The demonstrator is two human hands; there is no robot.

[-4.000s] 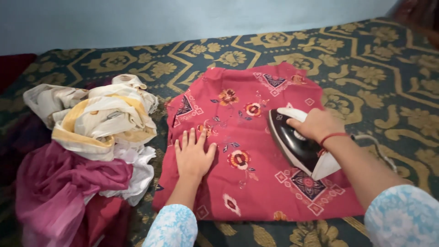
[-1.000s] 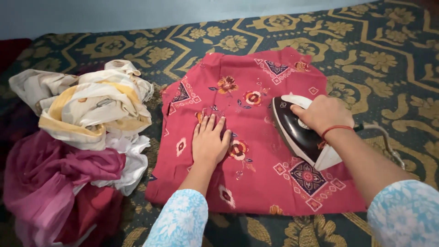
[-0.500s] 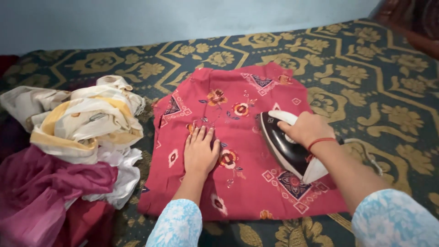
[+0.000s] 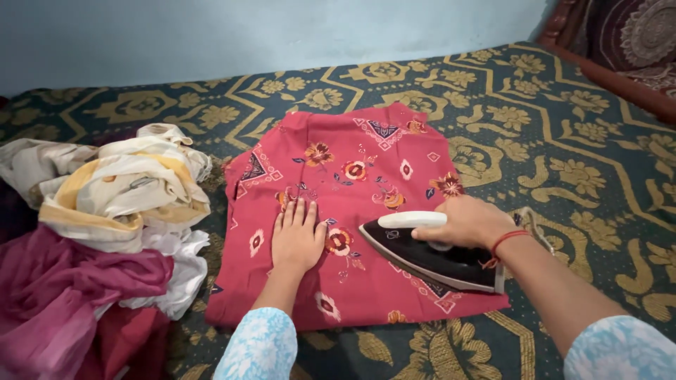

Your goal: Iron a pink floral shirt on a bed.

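Gripping the iron (image 4: 429,253), right hand (image 4: 465,224); left hand (image 4: 296,239) apparently flat on red cloth (image 4: 366,151).

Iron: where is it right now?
Head view: the iron lies on the red floral cloth's lower right part, gripped by the right hand, right of the flat left hand.

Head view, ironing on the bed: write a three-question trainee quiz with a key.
1. True or false: the left hand lies flat on the red printed cloth.
2. What does the right hand grip?
A. iron
B. scissors
C. brush
3. On which side of the red printed cloth is the heap of clothes?

Key: 1 true; 2 A; 3 the person's left.
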